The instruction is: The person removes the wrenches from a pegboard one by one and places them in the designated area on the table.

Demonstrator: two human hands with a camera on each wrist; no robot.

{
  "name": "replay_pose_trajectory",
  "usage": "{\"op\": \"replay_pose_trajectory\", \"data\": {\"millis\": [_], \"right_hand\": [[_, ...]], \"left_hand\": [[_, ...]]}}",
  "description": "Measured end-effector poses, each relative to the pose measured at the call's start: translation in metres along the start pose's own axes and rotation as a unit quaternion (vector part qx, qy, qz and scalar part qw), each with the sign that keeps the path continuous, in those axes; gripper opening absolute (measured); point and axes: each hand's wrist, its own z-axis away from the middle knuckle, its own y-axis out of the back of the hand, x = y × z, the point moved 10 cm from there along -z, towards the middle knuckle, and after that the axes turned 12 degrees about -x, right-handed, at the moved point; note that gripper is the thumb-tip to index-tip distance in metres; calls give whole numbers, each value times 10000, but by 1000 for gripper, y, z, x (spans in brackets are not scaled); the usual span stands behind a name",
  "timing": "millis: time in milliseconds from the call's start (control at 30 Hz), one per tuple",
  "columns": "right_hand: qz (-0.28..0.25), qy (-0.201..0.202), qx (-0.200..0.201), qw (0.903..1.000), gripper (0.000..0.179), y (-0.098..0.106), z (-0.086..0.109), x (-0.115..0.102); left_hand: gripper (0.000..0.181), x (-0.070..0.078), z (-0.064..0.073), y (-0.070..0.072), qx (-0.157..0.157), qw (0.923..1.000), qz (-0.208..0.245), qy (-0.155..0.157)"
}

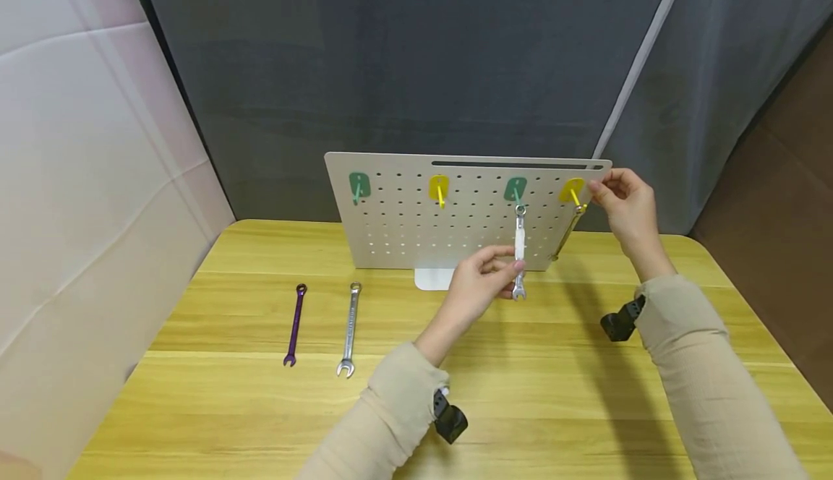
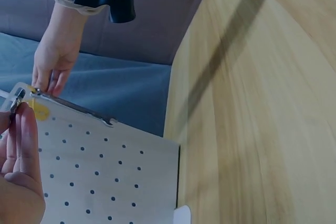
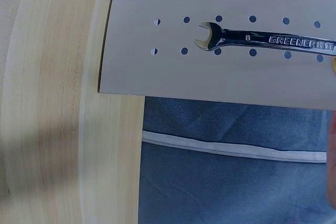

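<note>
My left hand (image 1: pixel 478 281) pinches a silver combination wrench (image 1: pixel 519 241) near its lower, open end. The wrench stands upright, its ring end at the tip of the right-hand green hook (image 1: pixel 516 189); whether the ring is around the hook I cannot tell. My right hand (image 1: pixel 633 209) grips the upper right edge of the white pegboard (image 1: pixel 397 238), thumb in front. Beside it, another wrench (image 3: pixel 247 38) hangs by its ring from the right yellow hook (image 1: pixel 573 191), its open end downward. In the left wrist view, my left fingers (image 2: pixel 29 135) partly hide the held wrench.
A purple wrench (image 1: pixel 296 324) and a larger silver wrench (image 1: pixel 349 332) lie on the wooden table (image 1: pixel 215 393), left of my left arm. Another green hook (image 1: pixel 359 185) and a yellow hook (image 1: pixel 439 189) are on the board's left half. A grey curtain (image 1: pixel 416 53) hangs behind.
</note>
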Motion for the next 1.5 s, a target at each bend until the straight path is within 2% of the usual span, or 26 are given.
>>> {"op": "replay_pose_trajectory", "data": {"millis": [667,933,1233,1500], "right_hand": [[-64,83,33,9999,7,1,0,-1],[-59,92,43,9999,8,0,1,-1],[-193,145,41,9997,9,0,1,-1],[-296,189,45,9994,9,0,1,-1]], "left_hand": [[33,17,5,-1,-30,9996,26,-293],[30,27,13,-3,-89,9992,-1,-399],[29,15,28,-3,-191,9998,-12,-72],[37,-3,38,5,-157,9998,-76,80]]}}
